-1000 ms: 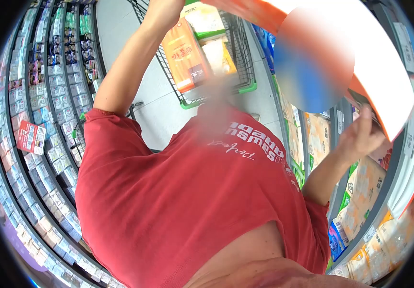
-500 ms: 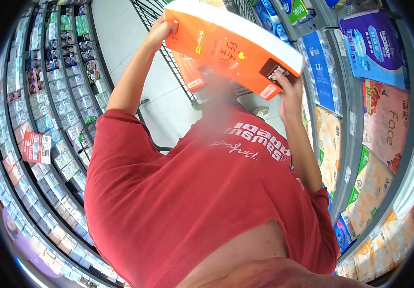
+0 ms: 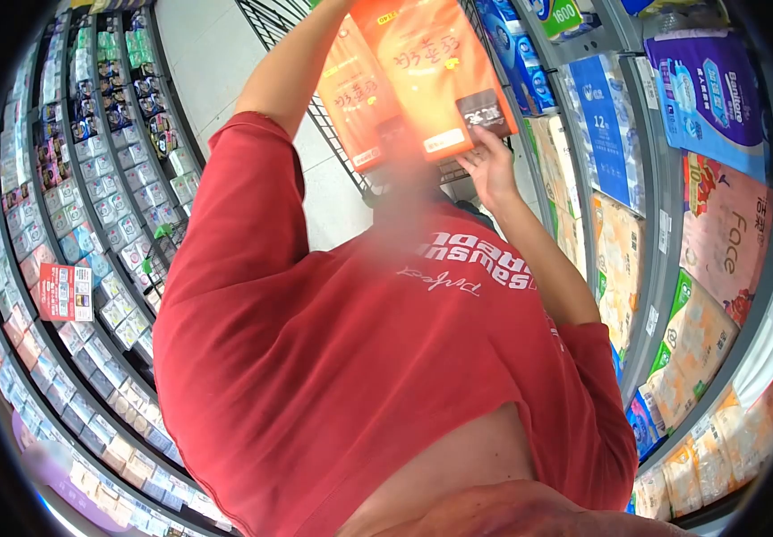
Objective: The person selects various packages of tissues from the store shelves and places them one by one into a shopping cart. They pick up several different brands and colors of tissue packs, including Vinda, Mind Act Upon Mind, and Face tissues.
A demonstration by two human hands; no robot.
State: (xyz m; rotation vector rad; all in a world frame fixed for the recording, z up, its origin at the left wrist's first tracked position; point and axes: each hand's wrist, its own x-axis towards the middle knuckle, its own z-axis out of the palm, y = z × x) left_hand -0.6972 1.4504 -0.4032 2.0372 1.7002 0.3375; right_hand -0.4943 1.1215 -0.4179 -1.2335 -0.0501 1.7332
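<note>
A large orange tissue pack (image 3: 427,67) with a dark label patch near its lower right corner is in front of me, its upper end cut off by the top of the view. My right hand (image 3: 491,167) grips its lower right corner, the thumb on the printed face and the fingers curled beneath. A matching orange pack (image 3: 355,103) is just to the left, partly overlapped by the first. Both are over the wire shopping cart (image 3: 322,125). My left forearm reaches up past the top edge, so that hand is out of sight.
Shelves (image 3: 657,215) on the right hold a purple-and-blue pack (image 3: 708,94), a blue-and-white pack (image 3: 603,125) and a pink pack (image 3: 725,237). Left shelves (image 3: 91,116) carry rows of small packs and a red sign (image 3: 66,292). Pale floor tiles (image 3: 212,63) show between.
The orange pack has turned more upright and moved up over the cart, beside the other one. My left hand has gone beyond the top edge; my right hand has shifted left and slightly down.
</note>
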